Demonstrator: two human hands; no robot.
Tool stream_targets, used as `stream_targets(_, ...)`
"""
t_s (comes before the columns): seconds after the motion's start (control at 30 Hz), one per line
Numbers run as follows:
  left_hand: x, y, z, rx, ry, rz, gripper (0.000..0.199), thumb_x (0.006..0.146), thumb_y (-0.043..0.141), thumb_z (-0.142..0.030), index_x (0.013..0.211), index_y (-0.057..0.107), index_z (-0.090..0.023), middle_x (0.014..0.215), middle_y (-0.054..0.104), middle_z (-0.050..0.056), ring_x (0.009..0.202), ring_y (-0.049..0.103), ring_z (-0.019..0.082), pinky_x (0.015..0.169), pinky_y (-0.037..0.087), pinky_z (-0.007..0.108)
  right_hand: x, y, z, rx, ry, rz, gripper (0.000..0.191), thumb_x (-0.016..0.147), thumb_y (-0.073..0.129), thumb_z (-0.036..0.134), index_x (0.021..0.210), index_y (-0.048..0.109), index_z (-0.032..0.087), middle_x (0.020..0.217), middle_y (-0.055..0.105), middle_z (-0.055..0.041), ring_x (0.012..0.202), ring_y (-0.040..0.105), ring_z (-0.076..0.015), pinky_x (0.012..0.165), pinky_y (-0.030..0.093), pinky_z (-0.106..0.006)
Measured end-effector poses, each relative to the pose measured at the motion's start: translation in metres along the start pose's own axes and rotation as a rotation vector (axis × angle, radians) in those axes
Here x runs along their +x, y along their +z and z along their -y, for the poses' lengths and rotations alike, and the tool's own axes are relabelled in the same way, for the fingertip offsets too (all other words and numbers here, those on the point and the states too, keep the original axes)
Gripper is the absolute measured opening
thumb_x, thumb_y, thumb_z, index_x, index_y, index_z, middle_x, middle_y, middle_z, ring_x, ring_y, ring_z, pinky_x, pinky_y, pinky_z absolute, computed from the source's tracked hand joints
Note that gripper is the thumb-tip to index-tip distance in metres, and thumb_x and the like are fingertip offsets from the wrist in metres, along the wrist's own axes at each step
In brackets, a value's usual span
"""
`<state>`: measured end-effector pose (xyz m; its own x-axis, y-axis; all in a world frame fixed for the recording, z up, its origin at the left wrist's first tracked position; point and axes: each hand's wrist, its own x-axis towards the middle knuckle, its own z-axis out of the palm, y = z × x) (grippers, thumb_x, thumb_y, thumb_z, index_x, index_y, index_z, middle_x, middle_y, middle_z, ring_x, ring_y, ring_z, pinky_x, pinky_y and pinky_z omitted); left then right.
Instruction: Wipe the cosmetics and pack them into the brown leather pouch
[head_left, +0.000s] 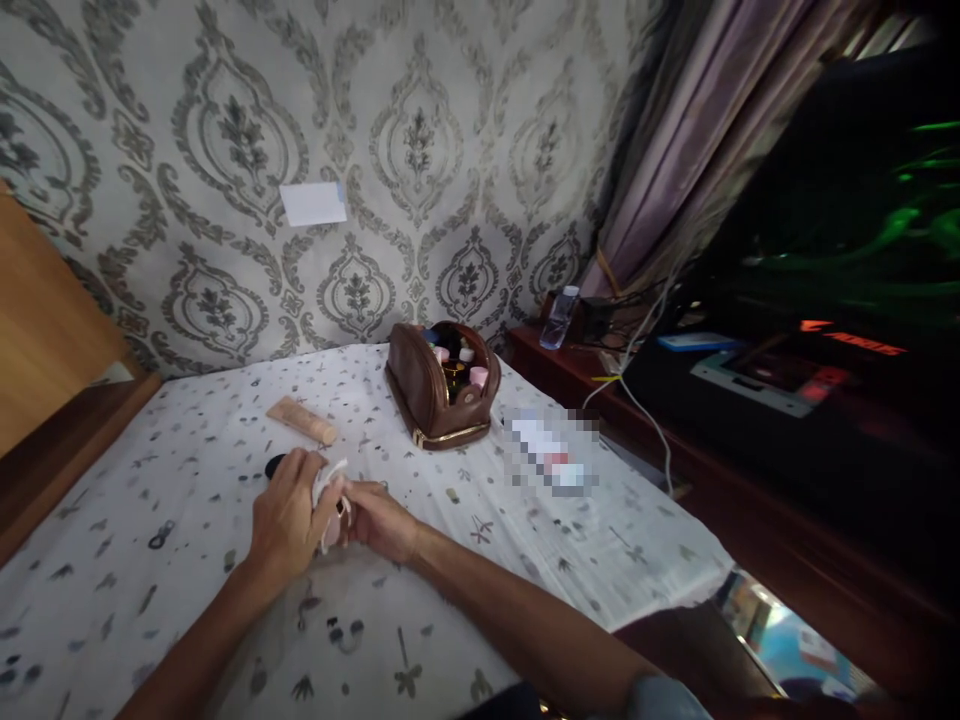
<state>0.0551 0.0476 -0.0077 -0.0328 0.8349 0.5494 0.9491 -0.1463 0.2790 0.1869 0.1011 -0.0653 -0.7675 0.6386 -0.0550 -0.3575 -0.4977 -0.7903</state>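
Fingers of left hand [289, 515] and right hand [384, 522] curled nearly closed, over a printed white cloth [187, 450], brown bag [411, 380] open beyond, beige tube [300, 420] lying nearer, white tissue [327, 484] and small pinkish item [332, 532] gripped between both hands

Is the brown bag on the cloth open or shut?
Open: the brown bag's top gapes, and a pink-lidded container shows inside.
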Motion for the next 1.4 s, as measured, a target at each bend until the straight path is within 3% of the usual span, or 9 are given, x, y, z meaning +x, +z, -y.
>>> stream_targets(0.17,0.007,-0.004,0.004,-0.252,-0.202,0.082,0.046,0.099,0.029,-0.053,0.076,0.056,-0.023,0.075,0.065,0.005,0.077,0.063,0.025,0.074,0.047,0.036,-0.004,0.001,-0.001,-0.03,0.051,0.091,0.062,0.061,0.084,0.072,0.077,0.068,0.014,0.06,0.063,0.0021,0.051,0.055,-0.0105,0.051,0.047,-0.024)
stream_targets(0.33,0.007,0.0,0.009,-0.612,-0.398,0.074,0.052,0.097,0.036,-0.061,0.098,0.065,-0.018,0.085,0.07,0.006,0.083,0.066,0.024,0.077,0.051,0.035,-0.008,0.006,0.005,0.09,0.048,0.113,0.057,0.071,0.083,0.062,0.103,0.071,0.017,0.081,0.071,-0.0009,0.068,0.062,-0.0138,0.063,0.055,-0.027)
stream_targets(0.53,-0.003,0.019,0.006,-0.683,-0.352,-0.003,0.044,0.1,0.039,-0.051,0.127,0.052,-0.019,0.119,0.064,0.011,0.112,0.061,0.025,0.1,0.049,0.04,-0.004,0.009,0.014,0.32,0.021,-0.052,0.031,0.092,0.068,0.047,0.107,0.068,0.02,0.1,0.074,-0.0031,0.087,0.065,-0.016,0.076,0.056,-0.027)
stream_targets(0.63,-0.013,0.03,0.006,-0.573,-0.236,-0.01,0.056,0.097,0.049,-0.045,0.146,0.037,-0.02,0.142,0.051,0.016,0.134,0.049,0.03,0.112,0.042,0.046,-0.002,0.007,0.019,0.372,0.021,-0.116,0.024,0.096,0.063,0.042,0.1,0.068,0.02,0.1,0.074,-0.0031,0.086,0.065,-0.0157,0.077,0.055,-0.026)
stream_targets(0.73,-0.021,0.037,0.007,-0.451,-0.165,0.037,0.063,0.095,0.054,-0.042,0.15,0.031,-0.02,0.144,0.048,0.016,0.136,0.049,0.031,0.11,0.044,0.047,-0.002,0.007,0.021,0.326,0.001,-0.124,0.025,0.096,0.062,0.045,0.102,0.069,0.022,0.104,0.074,-0.0027,0.092,0.066,-0.0164,0.083,0.055,-0.028)
stream_targets(0.93,-0.021,0.034,0.008,-0.402,-0.116,0.022,0.052,0.099,0.045,-0.042,0.144,0.042,-0.018,0.135,0.058,0.016,0.129,0.055,0.03,0.106,0.047,0.045,-0.006,0.008,0.018,0.251,0.03,-0.153,0.032,0.087,0.073,0.049,0.106,0.069,0.022,0.099,0.075,-0.0004,0.087,0.066,-0.015,0.082,0.053,-0.027)
stream_targets(1.1,-0.014,0.02,0.007,-0.664,-0.146,-0.004,0.047,0.101,0.039,-0.052,0.122,0.063,-0.018,0.121,0.068,0.013,0.117,0.062,0.027,0.106,0.045,0.042,-0.007,0.005,0.014,0.267,0.16,-0.151,0.032,0.09,0.07,0.049,0.098,0.068,0.018,0.083,0.072,-0.0012,0.07,0.061,-0.0141,0.063,0.049,-0.024)
stream_targets(1.23,-0.009,0.014,0.006,-0.966,-0.35,0.08,0.062,0.095,0.039,-0.071,0.09,0.069,-0.017,0.092,0.072,0.008,0.092,0.065,0.024,0.088,0.052,0.036,-0.007,0.002,0.01,0.338,0.246,-0.155,0.033,0.09,0.071,0.049,0.1,0.067,0.018,0.084,0.071,-0.0031,0.066,0.059,-0.0143,0.049,0.041,-0.022)
stream_targets(1.4,-0.006,0.024,0.005,-1.365,-0.643,0.197,0.068,0.081,0.049,-0.083,0.081,0.066,-0.017,0.075,0.068,0.006,0.08,0.065,0.023,0.073,0.054,0.034,-0.006,0.006,0.007,0.373,0.2,-0.146,0.036,0.086,0.077,0.048,0.103,0.068,0.018,0.094,0.073,-0.0052,0.077,0.064,-0.0154,0.064,0.054,-0.026)
